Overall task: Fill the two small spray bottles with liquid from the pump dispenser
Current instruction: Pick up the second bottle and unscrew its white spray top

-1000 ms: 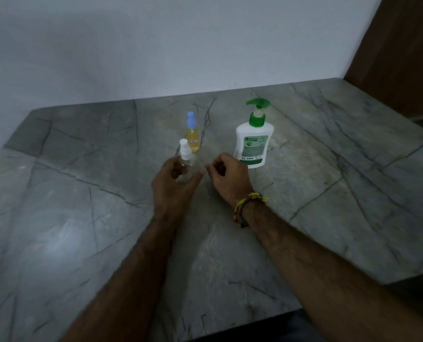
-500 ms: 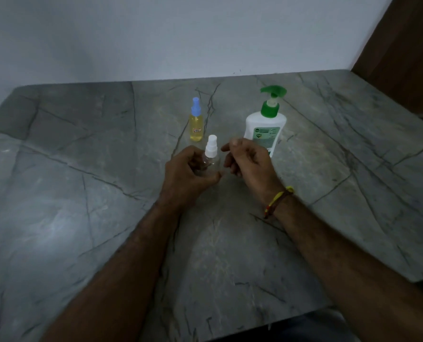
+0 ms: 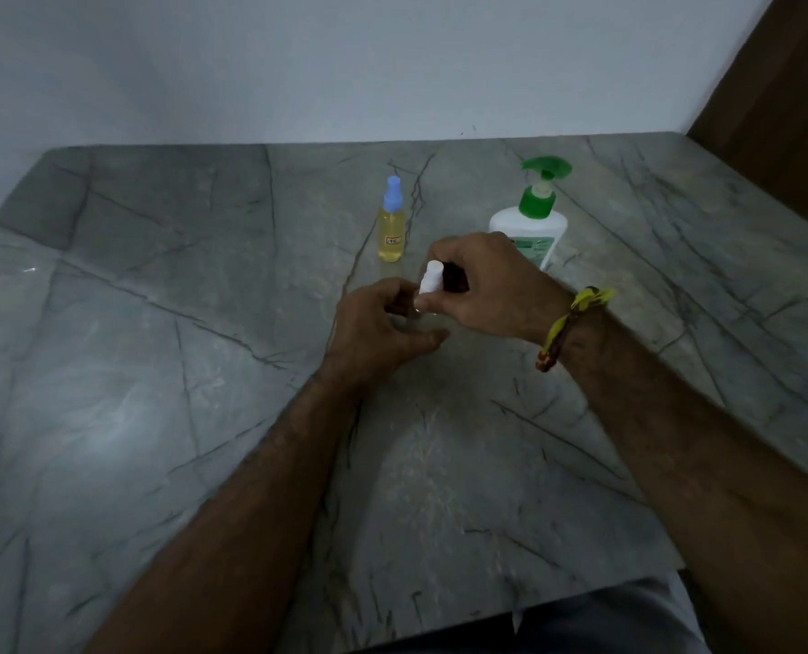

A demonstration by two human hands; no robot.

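A small clear spray bottle with a white cap (image 3: 429,279) stands at the middle of the grey marble table (image 3: 156,370). My left hand (image 3: 383,323) wraps the bottle's body, which is mostly hidden. My right hand (image 3: 491,285) pinches the white cap from the right. Behind them stands a second small spray bottle (image 3: 391,224) with a blue cap and yellow liquid. The white pump dispenser (image 3: 534,214) with a green pump stands to its right, partly behind my right hand.
A pale wall runs along the table's far edge. A dark brown wooden panel (image 3: 789,87) stands at the back right. The table's near edge lies just in front of my body.
My right hand has moved left onto the white cap and closed on it. My left hand keeps its hold on the clear bottle. The camera has tilted.
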